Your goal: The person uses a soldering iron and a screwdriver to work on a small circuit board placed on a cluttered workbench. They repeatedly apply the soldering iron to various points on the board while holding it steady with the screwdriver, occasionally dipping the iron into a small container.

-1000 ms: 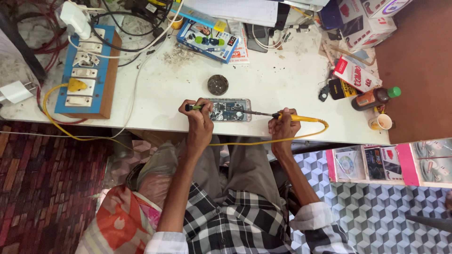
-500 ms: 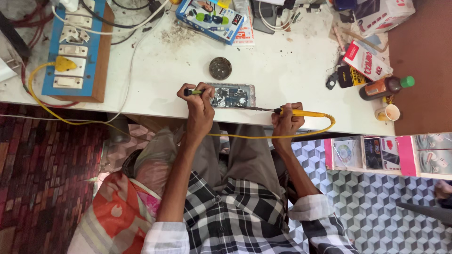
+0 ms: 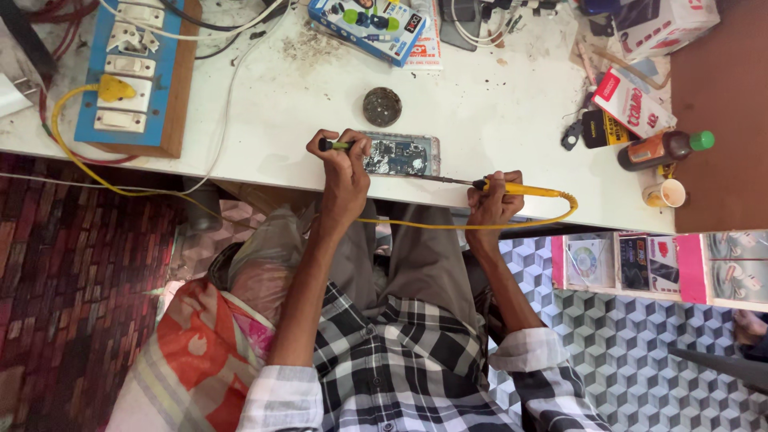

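Left hand (image 3: 344, 164) grips green-handled screwdriver (image 3: 334, 146) beside opened phone (image 3: 402, 154) on worktop (image 3: 496, 104). Right hand (image 3: 494, 200) grasps yellow soldering iron (image 3: 520, 190), tip toward phone.

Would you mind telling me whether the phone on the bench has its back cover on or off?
Off: the phone lies flat on the white bench with its circuit board exposed.
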